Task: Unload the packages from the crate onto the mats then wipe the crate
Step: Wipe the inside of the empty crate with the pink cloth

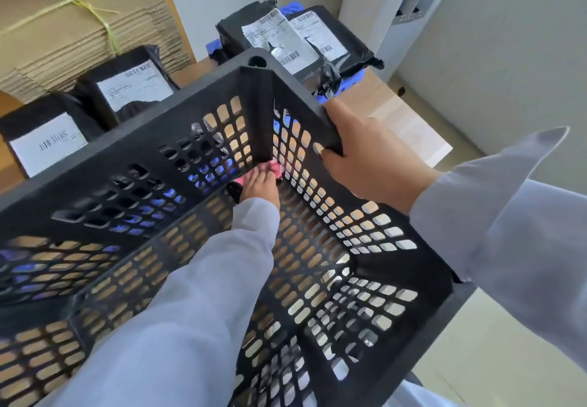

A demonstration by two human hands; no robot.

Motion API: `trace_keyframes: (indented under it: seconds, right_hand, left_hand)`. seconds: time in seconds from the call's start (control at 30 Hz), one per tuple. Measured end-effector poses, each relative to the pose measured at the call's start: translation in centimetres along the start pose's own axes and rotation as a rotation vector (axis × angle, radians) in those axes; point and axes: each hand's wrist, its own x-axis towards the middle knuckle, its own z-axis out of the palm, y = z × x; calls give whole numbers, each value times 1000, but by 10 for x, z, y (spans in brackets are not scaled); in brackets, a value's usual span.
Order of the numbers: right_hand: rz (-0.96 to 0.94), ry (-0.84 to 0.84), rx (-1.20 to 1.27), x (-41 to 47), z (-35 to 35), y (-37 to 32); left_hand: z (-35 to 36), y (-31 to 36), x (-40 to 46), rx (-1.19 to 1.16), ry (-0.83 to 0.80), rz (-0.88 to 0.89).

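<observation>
**Wiping the far corner of the emptied crate**

The black perforated plastic crate (133, 158) sits tilted at centre. The left hand (259, 184) presses a pink cloth (275, 167) into its 12 o'clock corner, fingers straight. The right hand (365, 158) grips the rim at 2 o'clock. Black label-bearing packages (127, 89) lie at 10 and 12 o'clock, some on blue mats (349, 81).

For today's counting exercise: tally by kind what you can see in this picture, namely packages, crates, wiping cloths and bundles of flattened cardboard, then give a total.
Black packages with white labels: 4
Black crate: 1
Pink cloth, pressed into the crate's corner by the left hand: 1
Tied cardboard bundle: 1
Total: 7
</observation>
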Motion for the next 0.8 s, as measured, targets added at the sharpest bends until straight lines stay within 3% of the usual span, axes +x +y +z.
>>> trace_keyframes:
  seconds: [0.4, 0.6, 0.7, 0.77, 0.8]
  right_hand:
    - [3, 23, -47, -1, 0, -1]
    - [-2, 34, -26, -2, -1, -2]
    - [4, 39, -38, -1, 0, -1]
    - [9, 55, -58, 0, 2, 1]
    - [12, 61, -60, 0, 3, 1]
  left_hand:
    - [32, 43, -82, 7, -193, 233]
    - [9, 58, -106, -68, -520, 220]
    - [-16, 43, -86, -189, -590, 310]
    - [-29, 34, -71, -400, -511, 164]
    - [-35, 27, -55, -350, -497, 64]
